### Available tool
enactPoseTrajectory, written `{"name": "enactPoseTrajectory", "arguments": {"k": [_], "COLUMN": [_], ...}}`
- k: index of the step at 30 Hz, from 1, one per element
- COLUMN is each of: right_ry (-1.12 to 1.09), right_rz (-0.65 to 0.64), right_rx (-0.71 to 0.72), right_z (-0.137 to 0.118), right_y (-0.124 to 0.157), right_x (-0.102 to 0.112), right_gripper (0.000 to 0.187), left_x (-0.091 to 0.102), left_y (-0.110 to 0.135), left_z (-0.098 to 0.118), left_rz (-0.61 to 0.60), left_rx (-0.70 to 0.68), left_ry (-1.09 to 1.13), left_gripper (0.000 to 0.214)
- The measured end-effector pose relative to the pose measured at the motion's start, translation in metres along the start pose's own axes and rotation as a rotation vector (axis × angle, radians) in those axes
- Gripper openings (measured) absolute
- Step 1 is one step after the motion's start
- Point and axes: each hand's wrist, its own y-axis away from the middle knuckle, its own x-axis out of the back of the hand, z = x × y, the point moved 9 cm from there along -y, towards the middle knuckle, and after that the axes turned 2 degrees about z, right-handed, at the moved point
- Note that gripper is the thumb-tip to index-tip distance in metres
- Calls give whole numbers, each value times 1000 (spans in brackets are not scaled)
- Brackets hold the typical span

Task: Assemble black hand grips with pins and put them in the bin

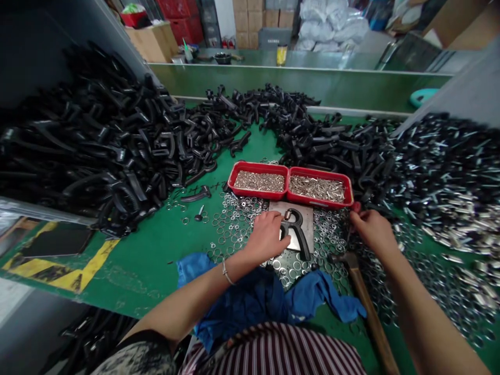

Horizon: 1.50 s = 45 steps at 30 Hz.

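Note:
My left hand (267,235) rests with curled fingers on a black curved handle part (296,227) that lies on a small grey metal plate (308,211). My right hand (371,227) is closed in a pinch by the right corner of a red two-compartment tray (289,179) filled with small silver pins; what it pinches is too small to make out. A wooden-handled hammer (363,297) lies under my right wrist. Loose metal rings (234,219) are scattered around the plate.
Large heaps of black handle parts (117,140) cover the left and back of the green table (152,260). A heap of silver-tipped parts (445,177) fills the right. A blue cloth (258,297) lies at the near edge. Boxes and sacks stand beyond.

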Motion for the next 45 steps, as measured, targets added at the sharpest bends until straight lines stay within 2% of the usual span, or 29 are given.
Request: {"name": "enactPoseTrajectory", "arguments": {"k": [3,5,8,10,12,14,16,20,25,28,31,35,37,41,45], "right_ry": [-182,-285,-612,-858,-962,-967,-957,-966,-956,-881,-660,-211,-133,-326,-659], "right_rz": [-33,11,32,-81,-196,-250,-286,-311,-296,-261,-235,-197,-198,-275,-326], "right_rx": [-114,-78,76,148,180,185,179,159,152,210,333,557,622,655,518], "right_z": [21,16,-21,-59,-97,-125,-141,-148,-145,-147,-158,-186,-198,-208,-196], "right_y": [9,17,34,47,59,68,72,73,72,75,81,84,79,76,92], "right_x": [13,25,32,19,-3,-25,-46,-66,-64,-58,-52,-52,-54,-52,-38], "right_gripper": [38,41,34,32,33,35,37,37,35,31,31,34,32,28,34], "left_x": [1,3,4,2,1,1,0,0,1,1,0,-1,-1,0,3], "left_y": [-4,-4,-2,-2,-4,-5,-5,-4,-5,-4,-2,-1,-2,-3,-6], "left_z": [-4,-10,-16,-18,-20,-23,-25,-26,-25,-26,-27,-26,-27,-29,-28], "left_rz": [-36,-51,-72,-91,-100,-98,-97,-91,-85,-69,-54,-52,-69,-123,-129], "left_rx": [-11,8,12,-14,-26,-14,1,13,17,4,7,9,23,41,17], "left_ry": [-26,-34,3,56,103,129,142,151,153,150,150,148,137,116,90], "left_gripper": [45,45,45,44,44,44,44,46,46,46,46,46,46,48,44]}}
